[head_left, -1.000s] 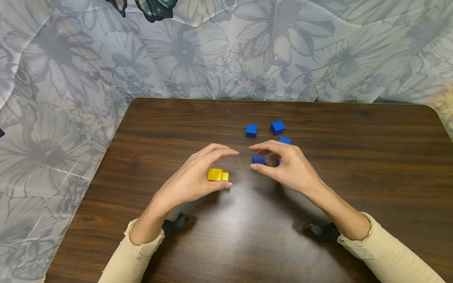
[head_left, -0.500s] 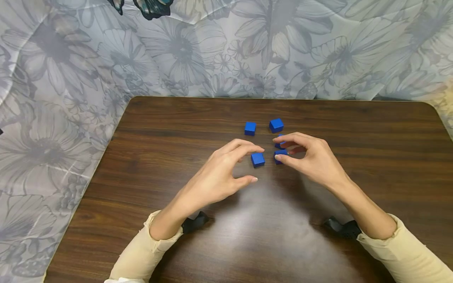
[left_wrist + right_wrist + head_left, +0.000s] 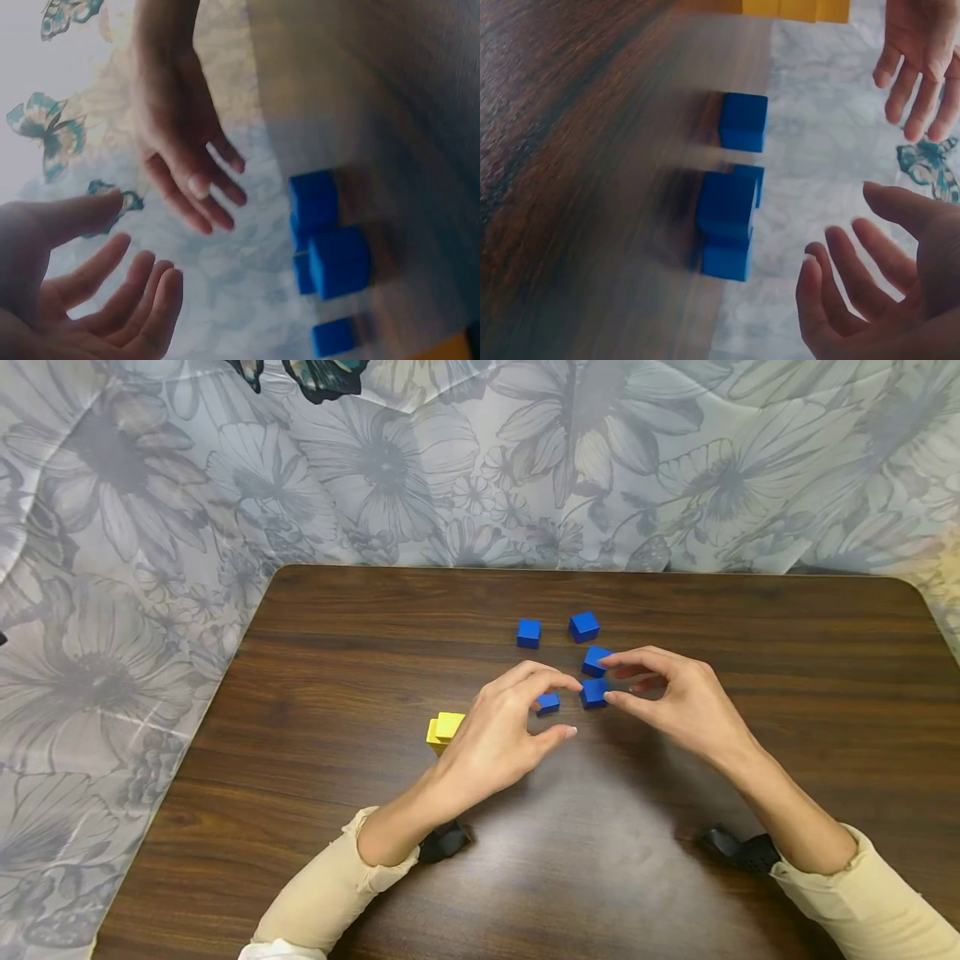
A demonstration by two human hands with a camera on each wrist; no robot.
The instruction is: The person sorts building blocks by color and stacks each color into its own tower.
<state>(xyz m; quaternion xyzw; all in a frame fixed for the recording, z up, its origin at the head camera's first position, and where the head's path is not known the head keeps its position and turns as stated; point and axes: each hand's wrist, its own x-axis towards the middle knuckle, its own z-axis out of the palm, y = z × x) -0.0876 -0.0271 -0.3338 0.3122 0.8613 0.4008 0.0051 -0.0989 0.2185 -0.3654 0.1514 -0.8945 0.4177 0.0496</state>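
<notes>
Well, the largest thing on my head feed is a grey floral cloth [image 3: 382, 468], hung beyond the counter's far edge and along its left edge; the top of the frame cuts off its butterfly print [image 3: 322, 378]. The dark wood-grain counter [image 3: 322, 693] shows me both far corners, but its near edge falls outside the view. Cream sleeves [image 3: 862, 893] reach in from that near side, cropped at the bottom, with a dark device [image 3: 445, 842] half covered at each wrist.

The person's left hand [image 3: 501, 735] hovers over the middle of the counter, its grip spread, thumb well apart from the curved fingers. The right hand [image 3: 671, 702] faces it from the right-edge side, grip likewise spread. My dim, soft wrist feeds show a gap between both hands and the cubes below.

Yellow blocks [image 3: 448, 727] lie on the left-edge side of the left hand, which partly hides them, so I can't count them; both wrist feeds crop them. Of five blue cubes, a far-left cube [image 3: 528, 634] and a far-right cube [image 3: 583, 627] lie nearest the far edge. A middle cube [image 3: 595, 661], slightly covered by right fingertips, sits beyond a near-right cube [image 3: 594, 694]; left fingers partly hide a near-left cube [image 3: 550, 703].
</notes>
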